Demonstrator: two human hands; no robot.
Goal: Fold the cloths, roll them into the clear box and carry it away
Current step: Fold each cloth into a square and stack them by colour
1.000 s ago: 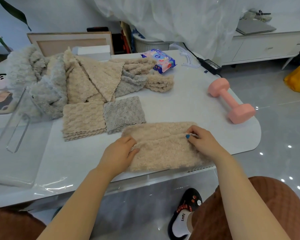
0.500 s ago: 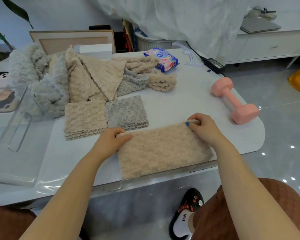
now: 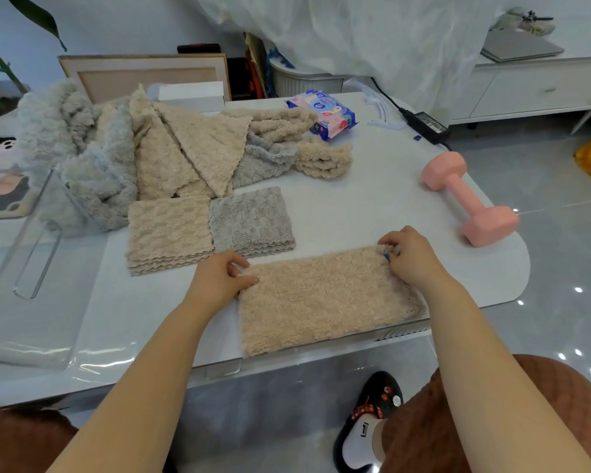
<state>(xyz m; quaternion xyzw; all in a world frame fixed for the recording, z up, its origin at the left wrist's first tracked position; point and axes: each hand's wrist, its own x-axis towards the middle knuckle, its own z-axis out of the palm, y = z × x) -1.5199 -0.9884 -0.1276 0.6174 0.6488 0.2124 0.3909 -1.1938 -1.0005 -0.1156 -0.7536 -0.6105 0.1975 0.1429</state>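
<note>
Two hands: my left hand (image 3: 219, 281) and right hand (image 3: 410, 257) pinch far corners of beige cloth (image 3: 325, 302).
Cloth: flat on desk (image 3: 372, 206), near edge.
Handling: likely soft, light, floppy; grip corners.

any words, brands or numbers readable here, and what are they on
No text can be read for certain.
On the wipes pack: print and a blue round logo, too blurred to read.
On the power adapter: any label is too small to read.
On the shoe: a small dark mark, unreadable.
</note>
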